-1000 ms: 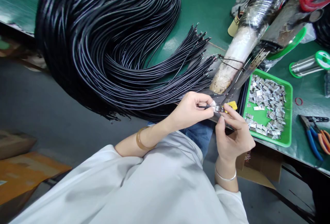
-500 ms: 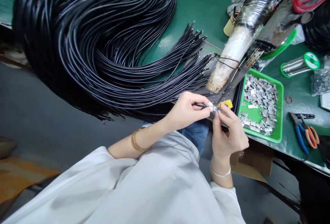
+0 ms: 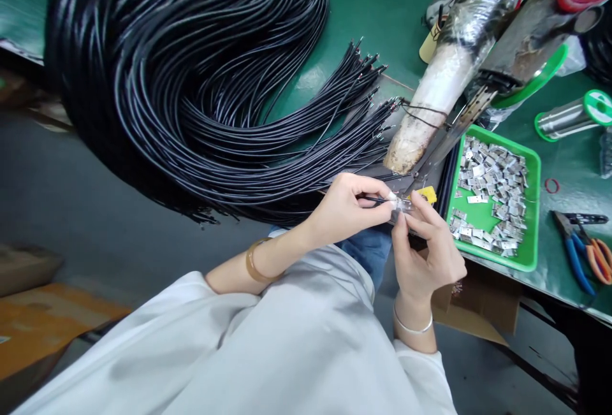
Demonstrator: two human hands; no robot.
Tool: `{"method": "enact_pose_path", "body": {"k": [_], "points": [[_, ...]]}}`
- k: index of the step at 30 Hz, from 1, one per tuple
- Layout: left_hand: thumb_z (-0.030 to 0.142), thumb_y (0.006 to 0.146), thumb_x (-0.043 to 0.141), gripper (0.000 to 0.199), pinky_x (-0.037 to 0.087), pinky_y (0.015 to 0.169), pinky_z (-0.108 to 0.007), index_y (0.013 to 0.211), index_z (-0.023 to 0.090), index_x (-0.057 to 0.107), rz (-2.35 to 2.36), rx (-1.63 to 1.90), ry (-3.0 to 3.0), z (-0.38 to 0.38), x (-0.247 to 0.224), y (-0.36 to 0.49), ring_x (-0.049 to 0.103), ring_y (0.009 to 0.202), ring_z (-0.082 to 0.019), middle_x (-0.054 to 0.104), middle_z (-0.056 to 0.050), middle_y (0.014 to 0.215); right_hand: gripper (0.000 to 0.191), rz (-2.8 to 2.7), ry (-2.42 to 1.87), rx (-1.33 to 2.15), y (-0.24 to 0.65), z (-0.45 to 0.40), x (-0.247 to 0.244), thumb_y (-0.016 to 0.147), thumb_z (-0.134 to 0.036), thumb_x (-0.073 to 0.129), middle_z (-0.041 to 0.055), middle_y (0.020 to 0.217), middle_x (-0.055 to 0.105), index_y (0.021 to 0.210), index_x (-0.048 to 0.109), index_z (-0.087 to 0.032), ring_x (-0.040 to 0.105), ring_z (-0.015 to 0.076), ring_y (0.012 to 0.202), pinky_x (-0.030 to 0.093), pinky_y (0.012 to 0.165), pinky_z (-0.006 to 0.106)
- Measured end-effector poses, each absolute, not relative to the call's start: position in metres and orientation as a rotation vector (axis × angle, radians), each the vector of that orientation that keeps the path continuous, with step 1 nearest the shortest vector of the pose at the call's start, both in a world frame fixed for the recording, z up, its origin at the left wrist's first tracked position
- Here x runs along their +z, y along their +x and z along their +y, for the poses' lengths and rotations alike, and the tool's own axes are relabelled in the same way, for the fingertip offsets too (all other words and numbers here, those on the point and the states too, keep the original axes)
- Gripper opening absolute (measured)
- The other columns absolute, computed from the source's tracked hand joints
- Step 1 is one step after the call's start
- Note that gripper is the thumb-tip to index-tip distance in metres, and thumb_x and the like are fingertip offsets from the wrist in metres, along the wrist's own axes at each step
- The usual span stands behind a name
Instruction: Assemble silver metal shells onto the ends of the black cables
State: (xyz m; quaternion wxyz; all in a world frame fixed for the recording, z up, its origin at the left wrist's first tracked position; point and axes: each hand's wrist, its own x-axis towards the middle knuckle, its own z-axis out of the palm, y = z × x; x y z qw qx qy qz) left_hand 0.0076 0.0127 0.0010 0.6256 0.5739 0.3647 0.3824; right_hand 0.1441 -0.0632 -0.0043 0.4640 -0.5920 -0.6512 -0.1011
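Observation:
My left hand [image 3: 347,206] pinches the end of a black cable [image 3: 375,199] between thumb and fingertips. One of its fingertips has a white wrapping. Facing it, my right hand [image 3: 427,243] is closed in a pinch on a small shiny metal piece [image 3: 400,205] at the cable's tip. The fingers partly hide that piece, and I cannot tell whether it is joined to the cable. Just beyond my fingers lies a small yellow block [image 3: 424,195]. A big bundle of black cables [image 3: 201,90] spreads at the left, its stripped ends pointing toward my hands.
A green tray [image 3: 534,211] of small metal parts stands right of my hands. A wrapped duct [image 3: 423,115] slants down close above them. Farther right are a solder spool [image 3: 564,118], a red ring [image 3: 551,185] and pliers [image 3: 576,252] near the green table's [image 3: 373,7] edge.
The view has shifted slightly, so the tray and tools appear farther right. Both hands keep their pinch, with the right fingers moved slightly around the metal piece.

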Motion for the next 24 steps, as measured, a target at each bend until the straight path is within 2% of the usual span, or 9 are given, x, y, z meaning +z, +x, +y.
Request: {"method": "enact_pose_path", "body": {"k": [5,8,12,16,20,22,24], "points": [[0.018,0.076,0.069,0.010,0.026,0.048,-0.019,0.075,0.009,0.073,0.811,0.815,1.255,0.014,-0.002,0.007,0.034,0.053,-0.004,0.052,0.002,0.060,0.021,-1.643,-1.468,-0.275,0.148,-0.066,-0.006,0.082,-0.008,0.076,0.0046,0.110,0.080,0.094,0.065,-0.021,0.079,0.0176,0.091,0.065,0.082,0.027],[0.017,0.076,0.070,0.009,0.024,0.048,-0.019,0.073,0.009,0.071,0.777,0.791,1.203,0.015,0.002,0.006,0.033,0.053,-0.004,0.048,0.004,0.058,0.020,-1.686,-1.471,-0.281,0.152,-0.067,-0.006,0.087,-0.010,0.072,0.0041,0.110,0.080,0.100,0.064,-0.022,0.079,0.0175,0.096,0.064,0.085,0.027],[0.021,0.080,0.071,0.012,0.031,0.049,-0.018,0.076,0.010,0.068,0.663,0.704,1.175,0.012,0.010,0.002,0.038,0.053,-0.005,0.050,0.004,0.058,0.020,-1.734,-1.392,-0.220,0.161,-0.069,-0.008,0.090,-0.009,0.069,0.0045,0.107,0.079,0.104,0.062,-0.022,0.077,0.0162,0.098,0.062,0.086,0.026],[0.017,0.087,0.067,0.005,0.040,0.057,-0.019,0.087,0.012,0.068,0.742,0.852,1.489,-0.002,0.013,-0.001,0.049,0.060,-0.007,0.064,0.000,0.072,0.015,-1.510,-1.372,-0.058,0.164,-0.071,-0.008,0.089,-0.012,0.070,-0.0003,0.090,0.075,0.098,0.063,-0.021,0.076,0.0137,0.081,0.061,0.076,0.026],[0.010,0.094,0.059,0.011,0.048,0.071,-0.022,0.092,0.012,0.070,0.623,1.101,1.902,-0.014,0.009,-0.001,0.061,0.070,-0.010,0.074,-0.004,0.083,0.010,-1.167,-1.458,0.376,0.165,-0.072,0.000,0.090,-0.024,0.072,-0.0056,0.076,0.063,0.092,0.063,-0.022,0.064,0.0088,0.053,0.054,0.051,0.022],[0.011,0.095,0.059,0.011,0.051,0.073,-0.022,0.094,0.012,0.069,0.580,1.148,1.957,-0.017,0.005,-0.001,0.065,0.075,-0.012,0.075,-0.006,0.083,0.012,-1.136,-1.464,0.536,0.166,-0.072,0.005,0.089,-0.028,0.073,-0.0066,0.071,0.060,0.088,0.063,-0.021,0.060,0.0077,0.048,0.050,0.045,0.020],[0.014,0.097,0.059,0.012,0.052,0.072,-0.023,0.094,0.012,0.070,0.587,1.180,1.994,-0.018,0.001,-0.001,0.066,0.075,-0.013,0.075,-0.006,0.082,0.014,-1.152,-1.483,0.576,0.167,-0.071,0.008,0.089,-0.029,0.074,-0.0066,0.071,0.061,0.087,0.063,-0.021,0.060,0.0076,0.049,0.051,0.045,0.019]]}}
